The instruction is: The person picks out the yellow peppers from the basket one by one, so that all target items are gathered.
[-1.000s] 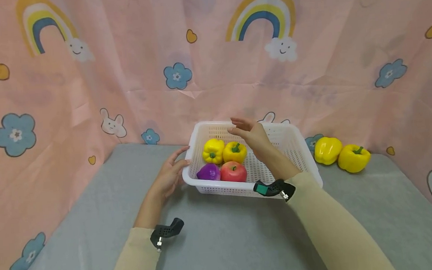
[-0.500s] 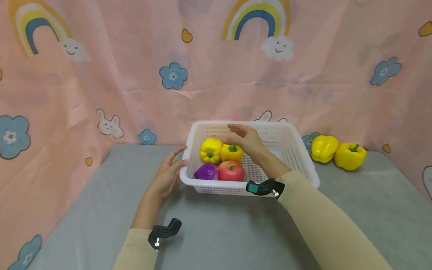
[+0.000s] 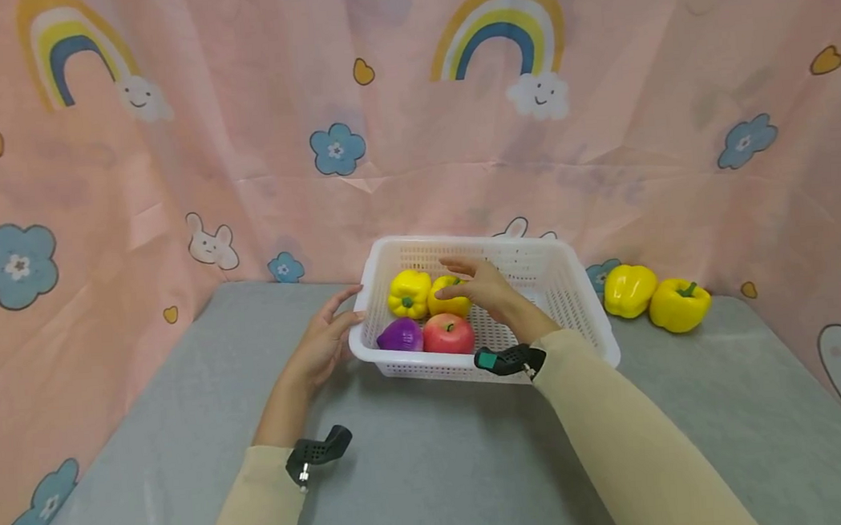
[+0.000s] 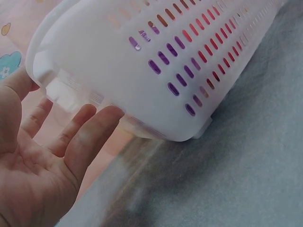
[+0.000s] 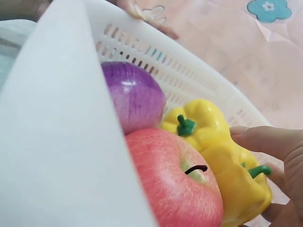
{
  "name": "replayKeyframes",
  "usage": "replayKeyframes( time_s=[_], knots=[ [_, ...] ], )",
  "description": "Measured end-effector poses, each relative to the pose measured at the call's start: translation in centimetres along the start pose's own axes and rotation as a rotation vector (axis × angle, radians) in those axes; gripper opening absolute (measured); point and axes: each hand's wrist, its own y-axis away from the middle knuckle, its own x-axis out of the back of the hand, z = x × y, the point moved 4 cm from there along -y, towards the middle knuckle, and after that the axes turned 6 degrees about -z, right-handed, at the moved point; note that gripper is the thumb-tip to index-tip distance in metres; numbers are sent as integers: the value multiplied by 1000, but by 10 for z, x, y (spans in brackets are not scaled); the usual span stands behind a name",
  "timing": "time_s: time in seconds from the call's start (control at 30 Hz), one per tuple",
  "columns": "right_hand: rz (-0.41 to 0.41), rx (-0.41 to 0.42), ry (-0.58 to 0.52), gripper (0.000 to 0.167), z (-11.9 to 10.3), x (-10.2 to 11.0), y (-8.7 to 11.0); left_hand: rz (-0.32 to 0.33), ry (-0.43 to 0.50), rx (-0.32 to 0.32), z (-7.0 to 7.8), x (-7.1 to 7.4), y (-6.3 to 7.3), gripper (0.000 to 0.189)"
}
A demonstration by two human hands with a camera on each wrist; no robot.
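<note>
The black device on the right wrist [image 3: 509,360] carries a small green patch, too small to make out any marking.

The left hand [image 3: 320,345] reaches to the near-left end of a white plastic basket [image 3: 575,309], its thumb and fingers extended and touching the rim and end wall, palm turned inward. The right arm crosses the basket's front rim, and the right hand [image 3: 495,294] hangs inside with thumb and fingers parted about a yellow pepper [image 3: 442,306], the thumb in front of it; whether they touch it, I cannot tell.

That pepper lies in the left half of the basket, behind a red apple [image 3: 449,337] and beside another yellow pepper [image 3: 409,295]. A purple onion [image 3: 399,336] sits left of the apple. Beyond the basket's right end, two more yellow peppers [image 3: 629,291] rest on the grey bench [image 3: 403,456], near a pink backdrop [image 3: 417,202] printed with rainbows, flowers and rabbits.
</note>
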Motion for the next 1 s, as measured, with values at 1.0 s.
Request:
replayKeyframes(
  time_s=[1.0],
  knots=[
    [-6, -27, 122, 65, 6, 5, 3, 6, -13, 6, -3, 1, -3, 58]
  ],
)
